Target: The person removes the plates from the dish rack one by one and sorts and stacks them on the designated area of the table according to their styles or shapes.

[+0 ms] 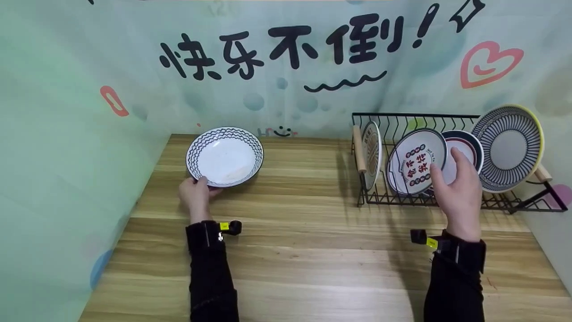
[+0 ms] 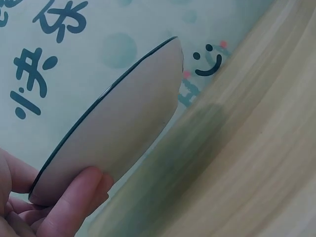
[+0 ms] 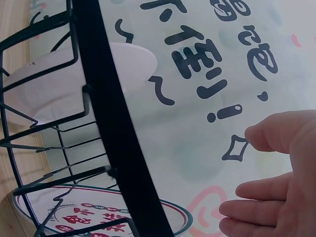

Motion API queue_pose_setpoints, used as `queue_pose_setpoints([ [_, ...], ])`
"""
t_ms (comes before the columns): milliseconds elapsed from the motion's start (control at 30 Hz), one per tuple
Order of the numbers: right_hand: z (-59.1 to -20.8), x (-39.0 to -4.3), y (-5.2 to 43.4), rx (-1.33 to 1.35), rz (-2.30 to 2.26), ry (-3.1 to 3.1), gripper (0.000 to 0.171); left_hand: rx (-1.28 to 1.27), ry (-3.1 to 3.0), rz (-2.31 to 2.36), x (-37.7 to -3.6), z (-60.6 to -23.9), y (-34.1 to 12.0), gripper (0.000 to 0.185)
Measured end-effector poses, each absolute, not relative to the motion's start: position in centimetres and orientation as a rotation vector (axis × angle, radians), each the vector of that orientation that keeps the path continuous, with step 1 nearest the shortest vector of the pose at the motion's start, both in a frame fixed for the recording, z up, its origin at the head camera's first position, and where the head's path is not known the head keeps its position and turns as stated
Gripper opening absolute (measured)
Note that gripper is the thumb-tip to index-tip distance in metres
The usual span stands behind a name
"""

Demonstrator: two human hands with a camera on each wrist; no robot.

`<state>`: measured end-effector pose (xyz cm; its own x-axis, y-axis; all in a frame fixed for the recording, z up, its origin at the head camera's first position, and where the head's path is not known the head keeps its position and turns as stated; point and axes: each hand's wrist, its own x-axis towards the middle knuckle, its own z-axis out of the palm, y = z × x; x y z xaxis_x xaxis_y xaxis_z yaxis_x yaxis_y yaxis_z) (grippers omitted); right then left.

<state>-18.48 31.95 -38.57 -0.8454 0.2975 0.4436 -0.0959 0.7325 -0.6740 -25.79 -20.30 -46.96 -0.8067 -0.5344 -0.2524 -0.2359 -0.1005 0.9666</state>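
My left hand (image 1: 195, 195) pinches the near left edge of a white shallow dish (image 1: 225, 156) with black wavy lines round its rim. Thumb on top and fingers underneath, it holds the dish tilted above the wood, as the underside (image 2: 123, 113) and shadow in the left wrist view show. At the right, my right hand (image 1: 462, 201) hovers before a black wire dish rack (image 1: 447, 117), thumb and fingers spread, gripping nothing. In the head view it overlaps a plate with red characters (image 1: 399, 163) and a dark-rimmed dish (image 1: 477, 147); the right wrist view shows a gap between fingers and rack.
In the rack's left end stands a plate seen nearly edge-on (image 1: 372, 154). A large yellow-rimmed plate with dark radiating lines (image 1: 509, 150) leans at its right end. Wooden handles (image 1: 359, 148) flank the rack. A printed cloth (image 1: 268, 98) backs the wooden table (image 1: 304, 250).
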Motion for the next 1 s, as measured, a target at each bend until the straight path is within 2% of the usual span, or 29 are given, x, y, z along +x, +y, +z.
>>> queue_pose_setpoints([
  [367,-38.8,-18.5,32.3,-0.172,0.970,-2.410,0.060,0.891,-1.909,-2.075,-25.8,-47.8,-20.3,0.034],
  [567,-38.7,-18.4,32.3,-0.175,0.975,-2.411,0.059,0.902,-1.858,-2.124,-25.9,-48.2,-20.3,0.028],
  [800,-38.7,-18.4,32.5,-0.198,0.979,-2.425,0.061,0.931,-1.863,-2.143,-25.8,-48.2,-20.5,0.041],
  [1000,-38.7,-18.4,33.0,-0.211,0.977,-2.415,0.061,0.931,-1.910,-2.142,-25.8,-48.2,-20.5,0.041],
])
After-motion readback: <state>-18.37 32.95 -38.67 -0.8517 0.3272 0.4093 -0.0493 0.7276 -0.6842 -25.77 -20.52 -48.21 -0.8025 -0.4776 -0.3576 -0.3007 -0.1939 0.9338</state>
